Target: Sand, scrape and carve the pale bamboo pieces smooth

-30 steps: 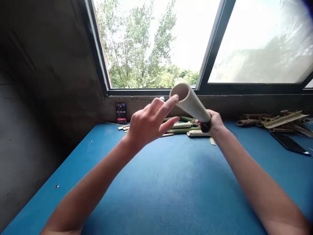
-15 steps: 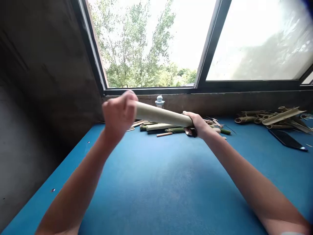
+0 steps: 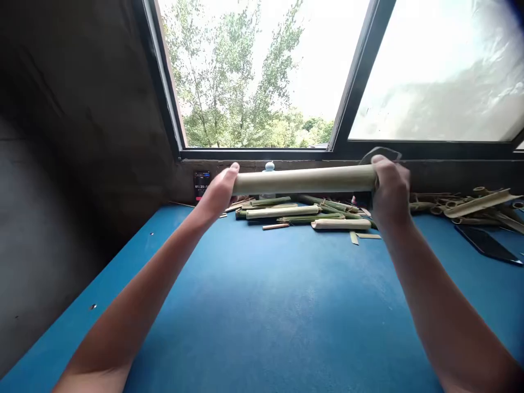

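Note:
A pale green bamboo tube [image 3: 305, 181] is held nearly level above the back of the blue table. My left hand [image 3: 221, 188] is closed around its left end. At the right end, my right hand [image 3: 391, 188] is wrapped round the tube. A thin, clear curved strip [image 3: 380, 150] shows just above my right hand; what it is cannot be made out. Behind and below the tube lie several bamboo pieces, among them a pale split length [image 3: 340, 224] and another pale one [image 3: 282, 212].
On the blue table [image 3: 245, 305], a black phone-like slab [image 3: 487, 244] lies at the right beside a heap of split bamboo [image 3: 478, 203]. A lit phone [image 3: 202, 184] leans at the back wall near a white-topped bottle [image 3: 269, 166]. A window spans the back.
The tube has swung from slanting down rightward to nearly level, and its right end is higher. My right hand moved right and up. My left hand shifted slightly right and down.

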A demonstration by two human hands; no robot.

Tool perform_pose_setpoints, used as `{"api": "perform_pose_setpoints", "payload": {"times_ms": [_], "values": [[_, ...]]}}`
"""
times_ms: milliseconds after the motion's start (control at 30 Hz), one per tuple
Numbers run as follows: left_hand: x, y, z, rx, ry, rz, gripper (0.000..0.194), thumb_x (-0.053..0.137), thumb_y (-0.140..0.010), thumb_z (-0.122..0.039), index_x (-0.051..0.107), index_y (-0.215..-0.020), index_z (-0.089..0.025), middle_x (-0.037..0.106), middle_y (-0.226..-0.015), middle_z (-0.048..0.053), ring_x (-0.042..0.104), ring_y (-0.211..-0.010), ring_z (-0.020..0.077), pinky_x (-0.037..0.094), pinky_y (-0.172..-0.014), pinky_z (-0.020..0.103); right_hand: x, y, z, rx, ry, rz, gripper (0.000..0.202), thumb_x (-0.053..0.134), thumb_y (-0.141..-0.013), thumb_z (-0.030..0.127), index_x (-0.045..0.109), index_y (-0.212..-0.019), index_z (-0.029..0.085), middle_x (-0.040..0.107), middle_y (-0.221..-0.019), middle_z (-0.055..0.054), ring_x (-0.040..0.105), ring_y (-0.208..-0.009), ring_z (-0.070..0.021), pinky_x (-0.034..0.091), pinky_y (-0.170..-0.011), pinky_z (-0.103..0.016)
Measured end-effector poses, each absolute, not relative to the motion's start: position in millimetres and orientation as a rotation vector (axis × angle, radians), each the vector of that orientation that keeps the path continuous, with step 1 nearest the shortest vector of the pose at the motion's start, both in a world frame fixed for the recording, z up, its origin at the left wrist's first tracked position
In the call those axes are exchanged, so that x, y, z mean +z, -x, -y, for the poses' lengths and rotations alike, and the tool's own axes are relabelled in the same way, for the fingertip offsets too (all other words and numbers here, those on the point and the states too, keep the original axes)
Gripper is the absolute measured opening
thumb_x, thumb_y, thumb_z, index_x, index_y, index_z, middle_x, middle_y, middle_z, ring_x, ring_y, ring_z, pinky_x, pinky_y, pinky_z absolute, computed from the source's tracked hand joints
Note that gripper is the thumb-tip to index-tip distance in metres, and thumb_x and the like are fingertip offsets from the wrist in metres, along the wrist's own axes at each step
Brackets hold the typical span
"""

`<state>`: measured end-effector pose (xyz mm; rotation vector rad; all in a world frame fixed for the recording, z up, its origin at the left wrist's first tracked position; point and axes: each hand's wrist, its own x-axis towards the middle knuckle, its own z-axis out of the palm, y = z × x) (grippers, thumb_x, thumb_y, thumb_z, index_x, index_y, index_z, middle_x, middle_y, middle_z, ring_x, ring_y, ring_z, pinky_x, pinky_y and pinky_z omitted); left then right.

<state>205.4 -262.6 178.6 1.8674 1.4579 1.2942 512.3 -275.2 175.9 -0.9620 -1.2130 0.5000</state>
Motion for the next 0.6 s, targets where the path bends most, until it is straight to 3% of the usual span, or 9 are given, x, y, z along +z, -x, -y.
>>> {"api": "perform_pose_setpoints", "payload": {"times_ms": [133, 267, 433, 533, 600], "values": [[199, -200, 301, 1.769, -2.44, -1.444, 0.05, 0.04, -0.092, -0.066, 0.056, -0.112, -0.023, 0.06, -0.076, 0.003, 0.06, -0.069, 0.0184, 0.043, -0.062, 0.028, 177, -525, 258, 1.154, 1.055, 1.432, 0.028, 0.052, -0.083, 0.049, 0.049, -0.069, 0.024, 0.041, -0.041, 0.002, 0.031, -0.032, -0.0128, 0.027, -0.031, -0.027], [194, -193, 309, 1.73, -2.927, -1.435, 0.043, 0.047, -0.087, -0.063, 0.062, -0.091, -0.023, 0.061, -0.077, 0.005, 0.059, -0.072, 0.0205, 0.043, -0.067, 0.031, 153, -514, 250, 1.557, 1.067, 1.416, 0.029, 0.057, -0.082, 0.047, 0.052, -0.068, 0.022, 0.04, -0.036, 0.002, 0.024, -0.028, -0.0099, 0.023, -0.028, -0.025], [196, -209, 325, 2.031, -2.697, -1.609, 0.031, 0.037, -0.095, -0.032, 0.054, -0.072, -0.022, 0.049, -0.061, 0.0, 0.047, -0.055, 0.0143, 0.032, -0.058, 0.03, 137, -483, 244, 1.382, 0.984, 1.207, 0.025, 0.056, -0.078, 0.044, 0.043, -0.068, 0.025, 0.034, -0.039, 0.006, 0.028, -0.03, -0.01, 0.023, -0.03, -0.024], [215, -206, 336, 2.143, -2.467, -1.777, 0.029, 0.039, -0.094, -0.028, 0.05, -0.067, -0.022, 0.037, -0.056, -0.001, 0.036, -0.051, 0.014, 0.025, -0.056, 0.033, 141, -469, 253, 1.035, 0.863, 1.119, 0.028, 0.057, -0.077, 0.048, 0.04, -0.07, 0.026, 0.034, -0.047, 0.006, 0.032, -0.033, -0.0108, 0.023, -0.03, -0.026], [225, -189, 329, 2.049, -2.351, -1.852, 0.032, 0.042, -0.092, -0.028, 0.047, -0.062, -0.021, 0.034, -0.055, 0.0, 0.037, -0.053, 0.0146, 0.026, -0.057, 0.033, 142, -461, 267, 0.813, 0.796, 1.1, 0.033, 0.058, -0.076, 0.052, 0.038, -0.069, 0.026, 0.032, -0.052, 0.005, 0.034, -0.036, -0.0122, 0.025, -0.032, -0.029]]}}
